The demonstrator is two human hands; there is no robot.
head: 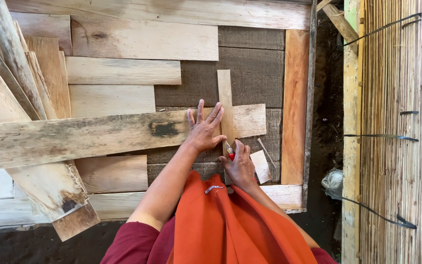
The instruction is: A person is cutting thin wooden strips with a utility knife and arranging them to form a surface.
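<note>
Orange cloth (221,225), red-handled tool (230,155)

- Long weathered plank (84,137): pale grey-brown, with a dark stain near its middle; lying almost level across the stacked boards, right end passing under the narrow strip.
- Narrow wooden strip (226,105): light, smooth, set upright and crossing the plank at a right angle to form a cross shape, lower end near the red tool.
- Red-handled tool (230,152): small, mostly hidden, metal tip pointing up toward the strip's lower end; exact kind not clear.
- Small pale offcut (261,166): roughly rectangular, slightly tilted, just right of the tool.
</note>
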